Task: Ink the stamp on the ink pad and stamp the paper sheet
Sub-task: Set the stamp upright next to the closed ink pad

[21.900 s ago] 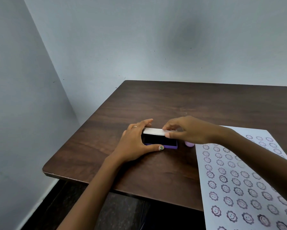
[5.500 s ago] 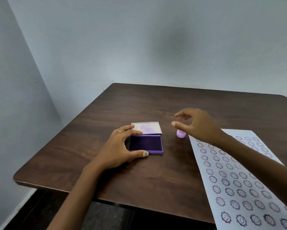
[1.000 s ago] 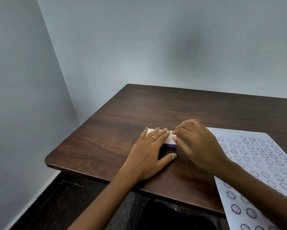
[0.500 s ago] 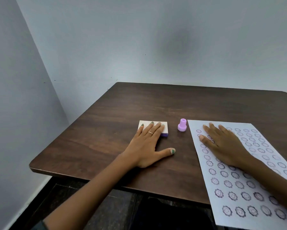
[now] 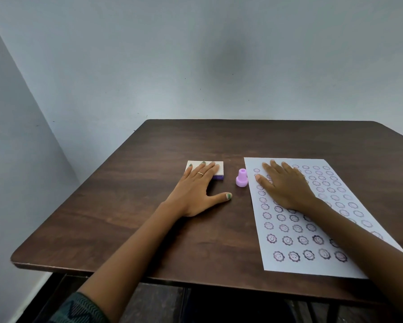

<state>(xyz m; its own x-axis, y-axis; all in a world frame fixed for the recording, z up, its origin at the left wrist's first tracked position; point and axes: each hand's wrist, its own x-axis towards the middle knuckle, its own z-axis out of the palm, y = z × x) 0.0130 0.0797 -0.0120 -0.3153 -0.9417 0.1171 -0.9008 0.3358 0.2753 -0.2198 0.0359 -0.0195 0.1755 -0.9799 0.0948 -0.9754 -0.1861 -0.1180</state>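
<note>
The ink pad (image 5: 220, 170) lies closed on the table, its cream lid down over the purple base. My left hand (image 5: 197, 190) rests flat on it, fingers spread across the lid and thumb on the wood. The small purple stamp (image 5: 241, 178) stands upright by itself between the pad and the paper, touched by neither hand. The white paper sheet (image 5: 312, 231) on the right is covered with several rows of purple smiley-flower prints. My right hand (image 5: 286, 186) lies flat, palm down, on the sheet's upper left part.
The dark wooden table (image 5: 130, 220) fills the view, with its front edge near me and its left edge by a grey wall corner. Dark floor shows under the front edge.
Since a second ago, both hands left the pad's lid edge; the lid is shut. The right hand moved onto the paper. Over the last half second the hands barely moved.
</note>
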